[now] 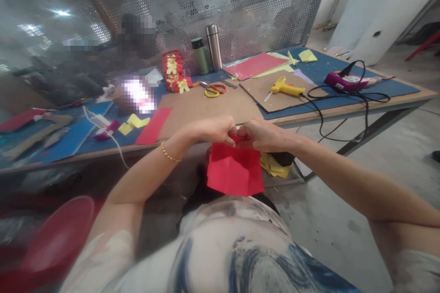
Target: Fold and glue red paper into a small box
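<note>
A creased sheet of red paper [235,171] hangs above my lap, just in front of the table edge. My left hand [220,129] pinches its top edge, and beside it my right hand [259,133] grips the same edge, the two hands nearly touching. Where the fingers meet, the paper is bent over; part of that fold is hidden behind them. Just beyond my hands lies a brown cardboard sheet [206,107] on the table. Red-and-yellow handled scissors [213,89] rest at its far side.
A yellow glue gun [285,87] lies on another board, its black cable looping to a purple power strip [345,81]. A steel flask [214,48], a green bottle [200,56] and a red decoration with yellow flowers [175,73] stand behind. Red strip [154,126] lies left.
</note>
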Demonstrator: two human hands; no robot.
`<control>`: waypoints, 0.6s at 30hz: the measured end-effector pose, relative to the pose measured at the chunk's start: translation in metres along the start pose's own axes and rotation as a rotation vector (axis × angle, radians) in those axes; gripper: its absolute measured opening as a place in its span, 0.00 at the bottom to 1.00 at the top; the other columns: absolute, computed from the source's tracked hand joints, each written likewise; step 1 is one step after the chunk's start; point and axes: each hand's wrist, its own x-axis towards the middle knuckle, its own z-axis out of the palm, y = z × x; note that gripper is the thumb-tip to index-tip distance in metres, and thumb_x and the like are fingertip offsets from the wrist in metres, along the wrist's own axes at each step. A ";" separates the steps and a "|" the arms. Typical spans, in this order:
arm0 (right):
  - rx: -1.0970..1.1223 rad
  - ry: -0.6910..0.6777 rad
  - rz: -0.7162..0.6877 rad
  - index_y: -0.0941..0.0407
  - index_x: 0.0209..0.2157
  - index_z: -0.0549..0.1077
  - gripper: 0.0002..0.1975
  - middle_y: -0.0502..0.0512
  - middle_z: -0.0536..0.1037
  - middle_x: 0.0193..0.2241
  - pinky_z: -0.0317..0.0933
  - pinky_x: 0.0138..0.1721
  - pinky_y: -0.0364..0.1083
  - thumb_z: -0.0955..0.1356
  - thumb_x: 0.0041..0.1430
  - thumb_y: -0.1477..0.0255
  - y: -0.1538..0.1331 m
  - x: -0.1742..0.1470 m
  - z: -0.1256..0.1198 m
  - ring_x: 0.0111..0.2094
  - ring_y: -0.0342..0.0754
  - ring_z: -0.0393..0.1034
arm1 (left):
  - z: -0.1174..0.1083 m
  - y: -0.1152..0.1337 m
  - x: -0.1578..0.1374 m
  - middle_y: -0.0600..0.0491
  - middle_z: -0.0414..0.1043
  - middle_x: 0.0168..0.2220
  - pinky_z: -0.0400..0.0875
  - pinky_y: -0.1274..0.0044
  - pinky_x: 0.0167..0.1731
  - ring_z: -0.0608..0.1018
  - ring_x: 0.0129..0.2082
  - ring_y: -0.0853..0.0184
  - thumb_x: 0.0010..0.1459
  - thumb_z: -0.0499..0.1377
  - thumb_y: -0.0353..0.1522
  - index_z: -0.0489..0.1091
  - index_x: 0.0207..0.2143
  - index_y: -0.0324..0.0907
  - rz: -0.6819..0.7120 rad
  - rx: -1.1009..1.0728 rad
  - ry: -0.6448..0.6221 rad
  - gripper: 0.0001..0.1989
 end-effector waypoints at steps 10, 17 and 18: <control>-0.081 -0.007 0.034 0.58 0.34 0.80 0.11 0.51 0.72 0.22 0.44 0.28 0.45 0.66 0.61 0.69 0.004 0.000 0.003 0.23 0.42 0.55 | -0.002 -0.008 -0.002 0.61 0.47 0.18 0.48 0.75 0.23 0.56 0.19 0.74 0.51 0.59 0.31 0.63 0.18 0.40 0.033 0.036 0.040 0.11; -0.251 -0.024 0.071 0.56 0.39 0.84 0.14 0.60 0.82 0.29 0.48 0.29 0.46 0.66 0.60 0.72 0.000 0.001 0.002 0.29 0.49 0.71 | 0.001 -0.004 -0.004 0.58 0.57 0.16 0.51 0.75 0.23 0.62 0.20 0.71 0.48 0.60 0.27 0.68 0.19 0.40 -0.111 0.215 0.034 0.07; -0.263 -0.034 0.074 0.56 0.39 0.84 0.14 0.61 0.83 0.30 0.48 0.29 0.46 0.66 0.60 0.72 -0.001 0.002 0.002 0.30 0.50 0.72 | 0.001 -0.004 -0.005 0.57 0.58 0.16 0.51 0.74 0.23 0.62 0.20 0.70 0.48 0.60 0.26 0.68 0.19 0.40 -0.131 0.236 0.036 0.07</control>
